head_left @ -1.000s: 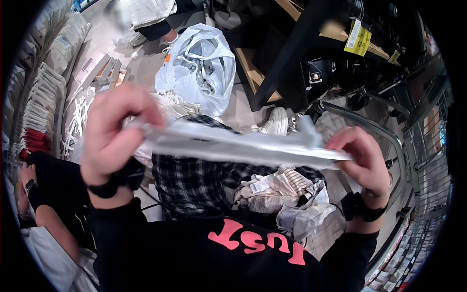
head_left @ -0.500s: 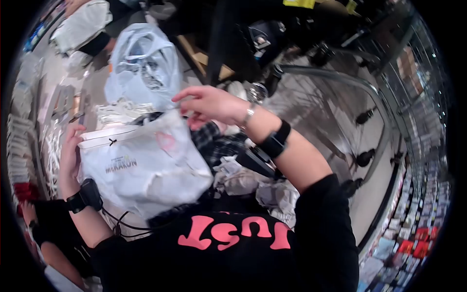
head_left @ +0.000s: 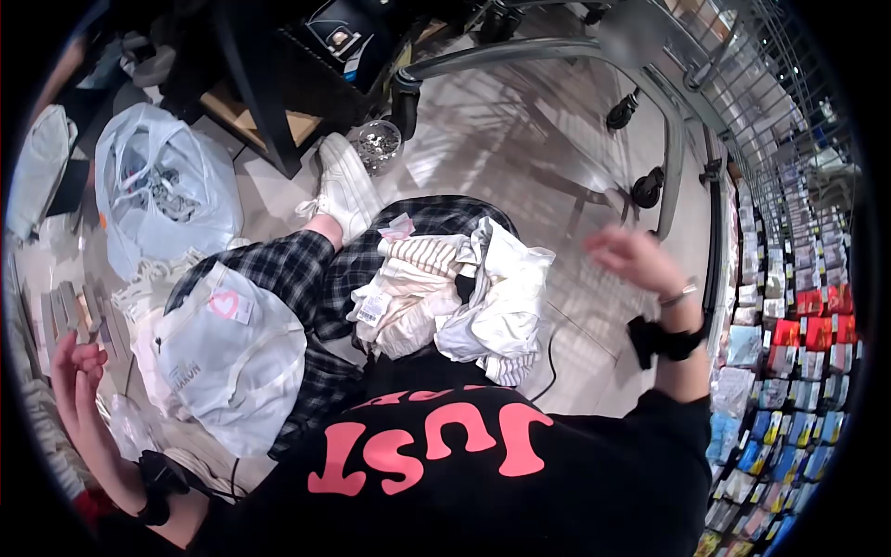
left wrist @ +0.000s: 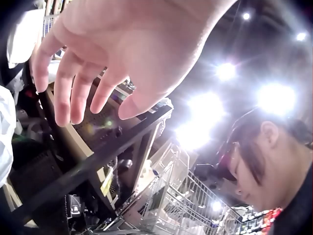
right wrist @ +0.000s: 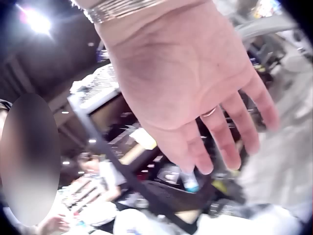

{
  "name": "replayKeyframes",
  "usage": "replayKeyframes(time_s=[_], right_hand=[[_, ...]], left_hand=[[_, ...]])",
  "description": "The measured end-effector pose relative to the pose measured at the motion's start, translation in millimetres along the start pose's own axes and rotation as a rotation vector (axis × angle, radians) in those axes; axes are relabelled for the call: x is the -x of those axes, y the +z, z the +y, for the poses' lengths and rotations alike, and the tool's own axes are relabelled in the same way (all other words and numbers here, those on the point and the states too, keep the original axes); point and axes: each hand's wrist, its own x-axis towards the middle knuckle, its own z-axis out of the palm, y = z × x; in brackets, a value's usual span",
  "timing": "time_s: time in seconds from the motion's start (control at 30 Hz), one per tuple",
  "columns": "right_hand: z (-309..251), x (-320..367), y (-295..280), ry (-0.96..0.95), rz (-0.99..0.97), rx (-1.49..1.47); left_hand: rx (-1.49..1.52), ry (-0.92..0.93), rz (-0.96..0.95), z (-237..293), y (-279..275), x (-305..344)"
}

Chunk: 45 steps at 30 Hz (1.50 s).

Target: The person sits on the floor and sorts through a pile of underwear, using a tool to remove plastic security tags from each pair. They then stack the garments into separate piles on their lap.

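Both hands are raised, held apart, with nothing in them. At the left of the head view my left hand (head_left: 82, 371) is nearest a white drawstring bag (head_left: 237, 362), which lies across a plaid-covered leg and bears dark lettering and a pink heart tag (head_left: 223, 303). Its fingers hang loosely bent in the left wrist view. My right hand (head_left: 640, 265) is over the floor at the right, to the right of the bundled clothes; its fingers look relaxed in the right wrist view. Cream garments (head_left: 408, 306) with a price tag (head_left: 373, 307) and a white bundle (head_left: 497, 306) lie in the lap.
A white plastic bag (head_left: 167, 218) stands at the upper left. Beyond the white shoe (head_left: 345, 186) is a clear tub of shiny pieces (head_left: 376, 147). A metal cart frame (head_left: 520, 56) on casters is at the top; packaged goods (head_left: 780, 371) hang along the right.
The white drawstring bag was stretched between both hands, then held by the left hand; now it lies on the leg, released. The hands have spread apart and the head view has swung right.
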Motion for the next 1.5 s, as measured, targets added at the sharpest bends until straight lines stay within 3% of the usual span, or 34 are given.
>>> replayKeyframes(time_s=[0.03, 0.07, 0.13, 0.2, 0.23, 0.27, 0.33, 0.37, 0.43, 0.47, 0.53, 0.57, 0.6, 0.67, 0.7, 0.73, 0.77, 0.8, 0.87, 0.9, 0.93, 1.0, 1.1, 1.2, 1.33, 1.4, 1.5], right_hand=[[4, 0, 3, 0.05, -0.003, -0.001], [103, 15, 88, 0.217, -0.044, 0.133], [213, 56, 230, 0.536, -0.101, 0.123], [255, 128, 371, 0.939, -0.12, -0.041], [294, 163, 446, 0.541, -0.387, 0.253], [245, 182, 465, 1.031, -0.068, -0.175], [158, 178, 480, 1.294, 0.029, -0.113], [160, 181, 523, 1.296, 0.196, -0.116], [101, 149, 468, 1.482, 0.256, -0.246], [101, 149, 476, 1.485, 0.284, -0.174], [109, 150, 492, 1.476, 0.339, -0.028], [122, 151, 489, 1.449, 0.375, 0.024], [122, 153, 491, 1.432, 0.401, 0.047], [113, 154, 487, 1.412, 0.499, 0.012], [112, 153, 481, 1.412, 0.489, -0.045], [111, 154, 475, 1.415, 0.476, -0.093], [112, 158, 471, 1.413, 0.458, -0.126], [111, 158, 470, 1.413, 0.453, -0.119], [103, 153, 471, 1.441, 0.436, -0.104], [102, 156, 472, 1.438, 0.421, -0.099], [104, 156, 478, 1.439, 0.442, -0.082], [102, 154, 480, 1.432, 0.456, -0.077], [103, 159, 477, 1.423, 0.49, -0.088], [102, 158, 474, 1.409, 0.488, -0.097], [102, 160, 470, 1.403, 0.422, -0.151], [109, 162, 485, 1.395, 0.501, 0.021], [115, 155, 491, 1.362, 0.59, 0.195]], left_hand=[[-0.005, -0.034, 0.055, -15, -3, -6], [-0.01, -0.069, 0.11, -27, -3, -10], [0.043, -0.126, 0.154, -38, 0, -11], [0.029, -0.106, 0.112, -28, 11, -15], [0.023, -0.071, 0.043, -15, 19, -20], [0.018, -0.037, -0.022, 3, 26, -27], [-0.058, 0.029, -0.102, 69, 62, -37], [-0.083, 0.104, -0.182, 94, 75, -46], [-0.199, 0.253, -0.433, 165, 126, -59], [-0.185, 0.297, -0.477, 197, 162, -57], [-0.323, 0.731, -0.7, 255, 241, -56], [-0.513, 0.809, -0.927, 286, 277, -58], [-0.533, 0.926, -1.004, 305, 317, -52], [-0.801, 0.979, -1.098, 331, 382, -44], [-0.861, 1.114, -1.086, 323, 407, -50], [-0.981, 1.115, -1.095, 313, 425, -52], [-1.205, 0.957, -1.146, 301, 438, -56], [-1.289, 1.034, -1.26, 272, 443, -73], [-1.371, 0.688, -1.313, 222, 437, -87], [-1.237, 0.506, -1.262, 207, 425, -81], [-1.142, 0.476, -1.243, 195, 407, -72], [-1.045, 0.518, -1.142, 184, 374, -60], [-0.906, 0.771, -0.935, 200, 326, -38], [-0.851, 0.689, -0.811, 239, 300, -13], [-0.835, 0.887, -0.739, 279, 301, -6], [-0.758, 0.963, -0.71, 282, 301, -12], [-0.585, 0.855, -0.757, 258, 278, -29]])
